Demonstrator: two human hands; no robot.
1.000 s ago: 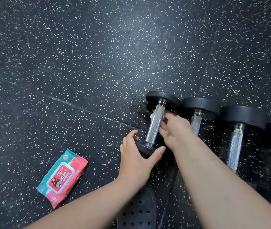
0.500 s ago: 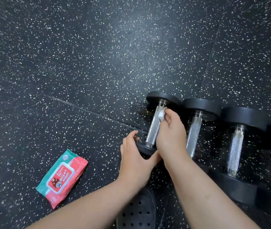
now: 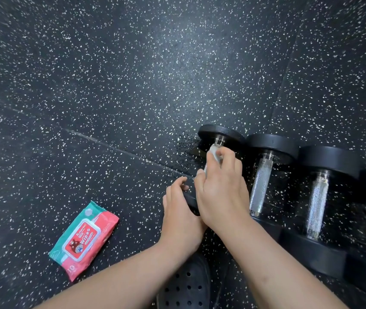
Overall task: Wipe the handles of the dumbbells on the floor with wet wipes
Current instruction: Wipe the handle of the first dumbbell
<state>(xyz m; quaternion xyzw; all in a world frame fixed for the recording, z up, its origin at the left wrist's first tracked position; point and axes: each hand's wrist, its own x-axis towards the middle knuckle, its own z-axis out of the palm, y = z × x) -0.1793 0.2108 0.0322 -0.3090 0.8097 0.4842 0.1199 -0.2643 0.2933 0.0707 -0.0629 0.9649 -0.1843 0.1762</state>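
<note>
1. The wipes pack (image 3: 83, 239) lies on the floor (image 3: 133, 74), well left of our hands.
2. Our left hand (image 3: 180, 216) grips the near head of the leftmost dumbbell (image 3: 222, 133), fingers curled over its rim; we hold firm so it cannot roll.
3. Our right hand (image 3: 221, 192) clenches the wet wipe (image 3: 213, 152) round that handle, up by the far head; we should twist while sliding so the knurling gets wiped all round.
4. The neighbouring dumbbells (image 3: 261, 186) lie just beside, handles bare.
</note>
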